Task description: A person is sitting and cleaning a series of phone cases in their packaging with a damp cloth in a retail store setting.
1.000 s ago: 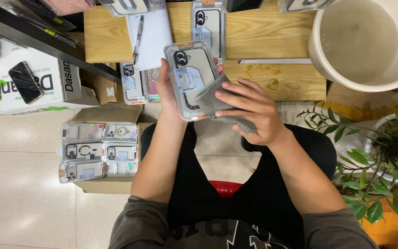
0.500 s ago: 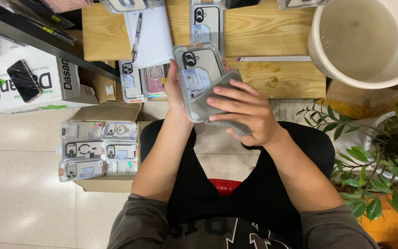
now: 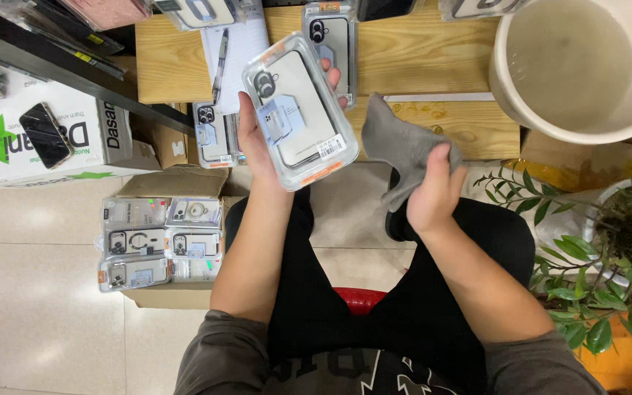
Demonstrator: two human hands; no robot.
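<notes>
at nine o'clock a white carton (image 3: 53, 139) carries a dark phone (image 3: 45, 134) lying flat on its top. just right of it, an open cardboard box (image 3: 162, 241) on the tiled floor holds rows of clear packaged phone cases (image 3: 159, 245). your left hand (image 3: 257, 143) comes next, near the centre toward twelve o'clock, its grip clamped on a clear packaged phone case (image 3: 300, 110): thumb on the left edge, fingertips (image 3: 334, 73) showing past the top right edge, the package tilted above your lap. behind it, at twelve o'clock, the wooden bench (image 3: 433, 51) bears more packaged cases and a notepad with a pen. your right hand (image 3: 433, 186), just right of centre, has its grip pinched around a grey cloth (image 3: 404, 146), held just beside the case and apart from it. at two o'clock stands a large pale bucket (image 3: 587, 66); at four o'clock, a leafy green plant (image 3: 608, 263).
</notes>
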